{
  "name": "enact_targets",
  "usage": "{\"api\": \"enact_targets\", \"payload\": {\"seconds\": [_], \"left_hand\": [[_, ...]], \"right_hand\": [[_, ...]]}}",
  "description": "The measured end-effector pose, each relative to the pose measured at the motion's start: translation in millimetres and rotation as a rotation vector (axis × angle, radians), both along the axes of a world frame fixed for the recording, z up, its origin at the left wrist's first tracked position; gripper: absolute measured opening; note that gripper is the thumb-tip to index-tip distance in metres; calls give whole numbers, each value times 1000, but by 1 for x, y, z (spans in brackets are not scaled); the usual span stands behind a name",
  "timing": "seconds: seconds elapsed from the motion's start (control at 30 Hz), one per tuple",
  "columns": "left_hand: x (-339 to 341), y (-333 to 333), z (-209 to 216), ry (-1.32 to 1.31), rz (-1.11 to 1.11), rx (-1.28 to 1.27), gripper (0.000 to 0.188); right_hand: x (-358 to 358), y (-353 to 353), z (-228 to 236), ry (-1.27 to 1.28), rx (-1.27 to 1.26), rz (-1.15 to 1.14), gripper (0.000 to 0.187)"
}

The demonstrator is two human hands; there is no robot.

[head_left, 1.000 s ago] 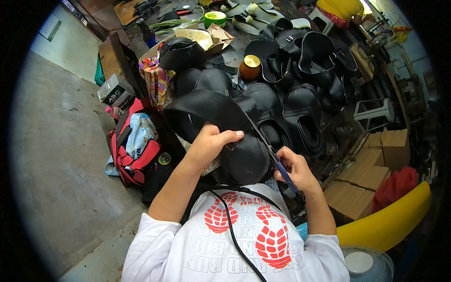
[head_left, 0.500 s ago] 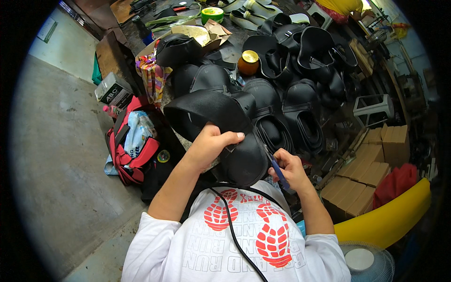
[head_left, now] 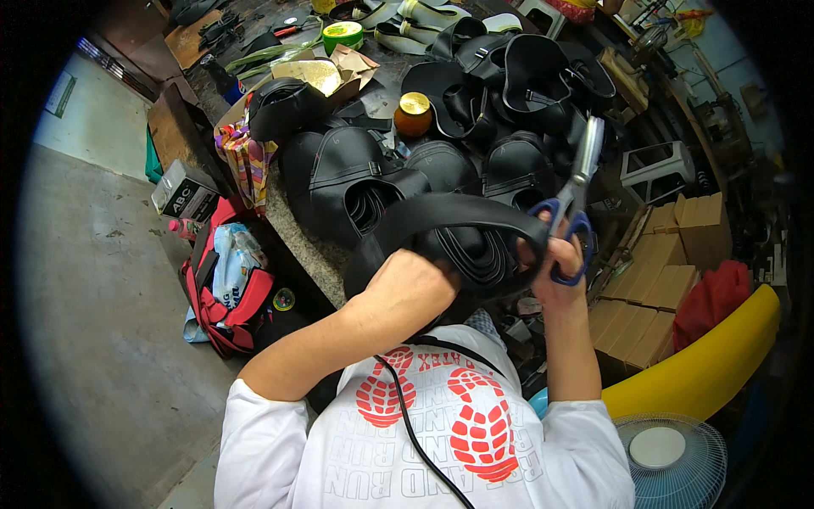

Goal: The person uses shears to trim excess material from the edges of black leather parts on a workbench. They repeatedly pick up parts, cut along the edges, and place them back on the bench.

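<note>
A dark worktop spreads across the upper view, crowded with glossy black leather-like pieces. Brown cartons stand stacked at the right. Just in front of the person's body is a looped black piece, its band arching over nested dark folds. By its right end, blue-handled scissors point up and away, blades together. The left hand has its grip clamped on the looped black piece, fingertips hidden. The right hand's grip is closed around the scissors' handles; whether it also pinches the band cannot be told. Beyond stands an amber jar, gold-lidded.
</note>
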State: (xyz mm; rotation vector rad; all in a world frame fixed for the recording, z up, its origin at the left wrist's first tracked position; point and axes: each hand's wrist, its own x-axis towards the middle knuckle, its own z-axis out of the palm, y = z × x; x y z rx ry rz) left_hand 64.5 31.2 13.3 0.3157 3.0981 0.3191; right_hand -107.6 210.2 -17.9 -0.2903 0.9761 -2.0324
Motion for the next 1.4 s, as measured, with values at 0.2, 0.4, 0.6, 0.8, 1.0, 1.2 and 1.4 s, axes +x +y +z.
{"api": "enact_targets", "payload": {"seconds": [0.2,0.4,0.6,0.8,1.0,1.2,1.4], "left_hand": [[-30,7,-39,347,11,-1,43],[-38,12,-79,167,99,105,89],[-43,13,-75,167,99,142,92],[-66,11,-70,206,109,292,51],[-98,17,-56,395,-25,192,16],[-106,32,-47,516,149,351,28],[-71,40,-25,485,110,820,25]], "right_hand": [[-22,49,-42,239,180,-95,42],[-17,85,-71,251,495,-195,25],[-58,70,-69,517,735,-351,22],[-89,35,-70,455,880,-122,30],[-76,57,-69,753,826,-264,30],[-52,76,-39,621,720,-427,29],[-25,46,-19,516,601,-483,26]]}}
